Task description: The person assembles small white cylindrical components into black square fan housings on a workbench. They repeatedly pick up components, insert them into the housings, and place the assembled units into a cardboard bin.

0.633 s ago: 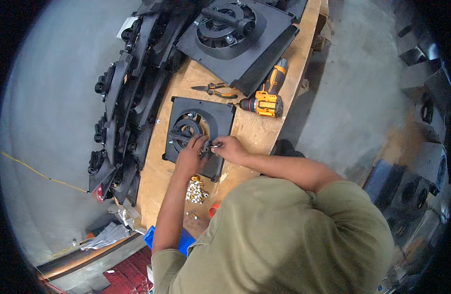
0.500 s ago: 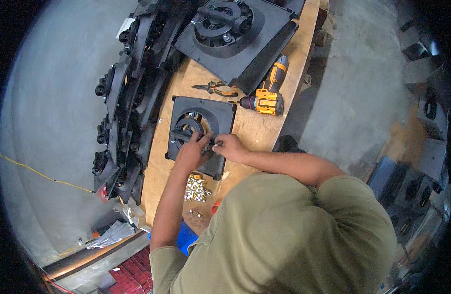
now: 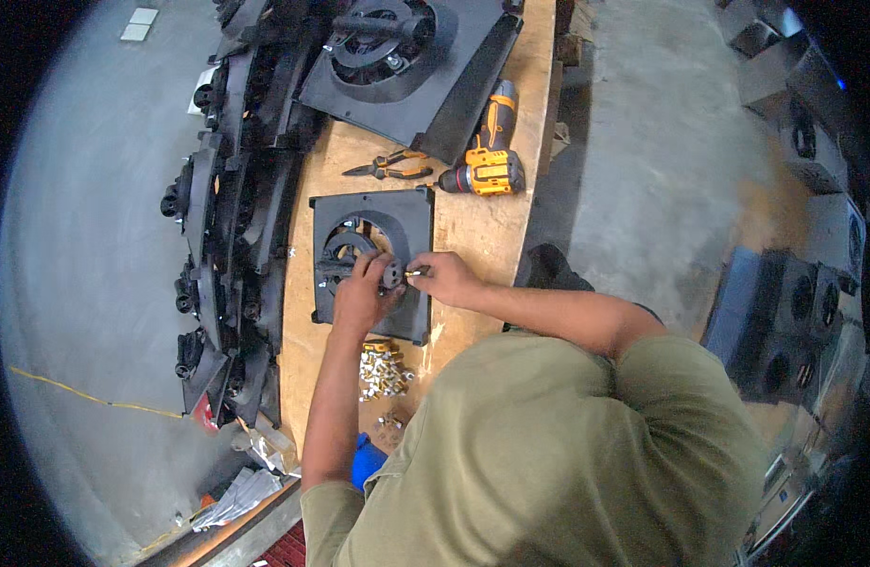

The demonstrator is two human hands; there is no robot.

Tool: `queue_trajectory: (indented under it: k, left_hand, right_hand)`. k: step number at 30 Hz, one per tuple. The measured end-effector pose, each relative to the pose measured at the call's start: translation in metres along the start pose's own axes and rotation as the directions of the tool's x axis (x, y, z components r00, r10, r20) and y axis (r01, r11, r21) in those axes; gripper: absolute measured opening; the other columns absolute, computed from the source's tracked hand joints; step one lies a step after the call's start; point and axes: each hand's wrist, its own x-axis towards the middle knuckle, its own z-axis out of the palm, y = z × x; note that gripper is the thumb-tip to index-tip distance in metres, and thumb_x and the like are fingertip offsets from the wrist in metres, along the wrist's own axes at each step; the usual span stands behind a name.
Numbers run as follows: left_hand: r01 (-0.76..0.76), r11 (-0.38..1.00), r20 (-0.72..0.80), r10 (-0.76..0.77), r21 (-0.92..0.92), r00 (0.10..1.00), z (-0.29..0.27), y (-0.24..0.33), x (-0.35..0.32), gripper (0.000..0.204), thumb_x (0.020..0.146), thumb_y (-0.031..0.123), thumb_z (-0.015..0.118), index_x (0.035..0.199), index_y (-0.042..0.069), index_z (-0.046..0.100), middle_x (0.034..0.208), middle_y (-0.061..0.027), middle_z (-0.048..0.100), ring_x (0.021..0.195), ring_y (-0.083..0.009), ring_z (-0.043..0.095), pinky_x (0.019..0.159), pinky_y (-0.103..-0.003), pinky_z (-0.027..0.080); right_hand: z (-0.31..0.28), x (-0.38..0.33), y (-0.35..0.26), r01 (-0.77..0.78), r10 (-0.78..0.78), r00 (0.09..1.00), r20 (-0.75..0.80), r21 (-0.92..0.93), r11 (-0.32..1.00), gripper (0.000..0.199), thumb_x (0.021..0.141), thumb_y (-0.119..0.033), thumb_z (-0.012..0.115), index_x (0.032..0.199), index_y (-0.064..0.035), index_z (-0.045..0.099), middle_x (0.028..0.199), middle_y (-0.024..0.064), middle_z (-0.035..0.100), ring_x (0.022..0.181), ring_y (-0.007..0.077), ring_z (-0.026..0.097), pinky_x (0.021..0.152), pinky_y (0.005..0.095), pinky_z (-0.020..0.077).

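A square black plastic panel (image 3: 414, 215) with a round opening lies on the wooden table before me. My left hand (image 3: 363, 295) reaches over it, its fingers closed around a black round-ended part (image 3: 392, 275) whose face shows small holes. Just to the right, my right hand (image 3: 446, 281) pinches a small white and brass-coloured fitting (image 3: 417, 273), close beside that face. Whether the fitting touches the black part I cannot tell. Near the panel's front edge lies a pile of similar small white and brass fittings (image 3: 386, 374).
Beyond the panel lie pliers (image 3: 389, 168) with orange and black handles and a yellow cordless drill (image 3: 491, 170). A larger black panel (image 3: 425, 85) with a round housing occupies the far end. Several black panels (image 3: 229, 236) stand stacked along the table's left edge.
The whole view has shifted slightly. My left hand now shows the holed face of the round-ended part, and my right hand with the small fitting sits a little apart from my left fingers.
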Motion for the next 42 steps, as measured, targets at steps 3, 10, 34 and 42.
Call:
queue_trajectory:
  k: [3,10,34,42]
  left_hand:
    - [-0.045,0.998,-0.135,0.038,-0.053,0.99,0.003,0.003,-0.006,0.063,0.074,0.029,0.084,0.129,0.013,0.057,0.134,-0.0119,0.057,0.11,-0.0365,0.063,0.088,-0.044,0.055]
    - [-0.165,0.954,-0.373,0.061,-0.252,0.926,0.025,0.03,-0.029,0.067,0.07,0.028,0.086,0.129,0.01,0.057,0.124,-0.0159,0.062,0.11,-0.0353,0.063,0.088,-0.042,0.053]
    - [0.159,0.913,-0.444,-0.328,-0.376,0.834,0.037,0.056,-0.022,0.03,0.085,0.011,0.069,0.115,0.007,0.067,0.099,-0.0157,0.068,0.089,-0.035,0.066,0.076,-0.041,0.053]
    - [0.18,0.969,-0.412,-0.235,-0.168,0.88,0.029,0.029,-0.008,0.028,0.085,0.013,0.069,0.113,0.01,0.067,0.105,-0.0167,0.063,0.09,-0.0371,0.064,0.075,-0.044,0.053]
  right_hand:
    - [-0.003,-0.017,0.007,-0.054,0.056,0.996,-0.069,0.032,0.998,0.028,0.085,-0.018,0.073,0.108,-0.0023,0.069,0.088,0.0113,0.071,0.076,0.0169,0.066,0.073,0.0329,0.0536]
    - [-0.035,-0.018,0.005,-0.025,0.025,0.996,-0.09,0.002,1.0,0.025,0.086,-0.015,0.072,0.107,-0.0012,0.069,0.094,0.0104,0.072,0.083,0.0174,0.067,0.076,0.0322,0.0545]
    - [-0.084,-0.007,-0.003,0.161,-0.121,0.977,0.173,-0.233,0.959,0.027,0.085,-0.023,0.071,0.104,-0.0044,0.07,0.096,0.0169,0.072,0.09,0.0338,0.07,0.082,0.0419,0.0544]
    - [-0.076,-0.005,-0.015,0.208,-0.181,0.974,0.137,-0.228,0.951,0.026,0.084,-0.022,0.071,0.103,-0.0047,0.069,0.096,0.0194,0.071,0.091,0.0371,0.068,0.084,0.0442,0.0534]
